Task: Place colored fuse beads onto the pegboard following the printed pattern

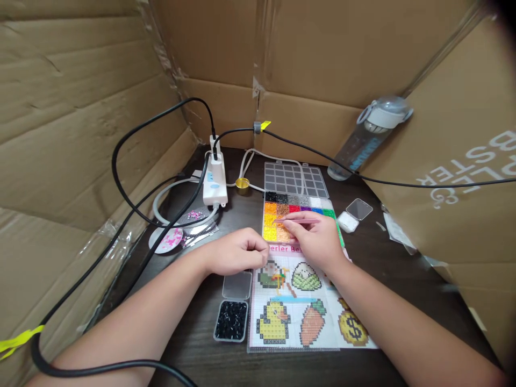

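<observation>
Grip closed, thumb and fingers pinched together: the right hand holds pink tweezers, right of centre in the frame. Their long axis runs nearly level across the picture, tips to the left, over the yellow compartments at the left side of the bead box. Whether the tips touch the yellow beads, or have one between them, I cannot tell.

That is the relation that counts — the yellow beads lie just left of the right hand's fingers, along the line of the tweezers and a little below it. The left hand is near too, below and left of the box, but it is curled into a loose fist by the upper left corner of the pattern sheet; its palm is hidden, so I cannot tell if anything is inside.

The sheet lies directly below the box in the frame, with small orange and green pieces near its upper left. A small case of black beads sits open on the tabletop, just left of the sheet — the bead box's clear lid is folded back towards the cardboard wall.
</observation>
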Tool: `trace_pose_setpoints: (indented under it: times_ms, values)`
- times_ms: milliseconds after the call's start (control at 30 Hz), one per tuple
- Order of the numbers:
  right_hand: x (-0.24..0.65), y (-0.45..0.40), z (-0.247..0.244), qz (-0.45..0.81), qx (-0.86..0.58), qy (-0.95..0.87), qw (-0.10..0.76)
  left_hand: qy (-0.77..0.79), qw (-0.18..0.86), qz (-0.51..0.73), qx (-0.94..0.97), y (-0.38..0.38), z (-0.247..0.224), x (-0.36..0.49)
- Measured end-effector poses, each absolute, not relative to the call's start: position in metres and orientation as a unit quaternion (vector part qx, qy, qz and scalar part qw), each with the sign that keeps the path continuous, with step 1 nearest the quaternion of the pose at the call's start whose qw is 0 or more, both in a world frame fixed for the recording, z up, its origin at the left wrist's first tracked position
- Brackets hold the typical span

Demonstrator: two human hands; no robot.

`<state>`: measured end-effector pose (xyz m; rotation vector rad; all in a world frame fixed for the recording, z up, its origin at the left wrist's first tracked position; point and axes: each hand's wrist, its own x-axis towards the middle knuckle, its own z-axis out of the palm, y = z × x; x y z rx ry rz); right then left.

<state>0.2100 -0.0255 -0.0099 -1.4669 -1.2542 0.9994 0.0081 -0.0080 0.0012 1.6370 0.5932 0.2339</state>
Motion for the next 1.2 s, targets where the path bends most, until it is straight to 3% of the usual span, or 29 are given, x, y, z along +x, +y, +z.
trace_pose_setpoints:
  times_ms: [1200]
  values:
    - [0.2077,-0.0270,-0.0087,0.418,-0.601,-0.490,0.474,0.260,0.636,0.102,0.720,-0.0091,0.0037,0.0086]
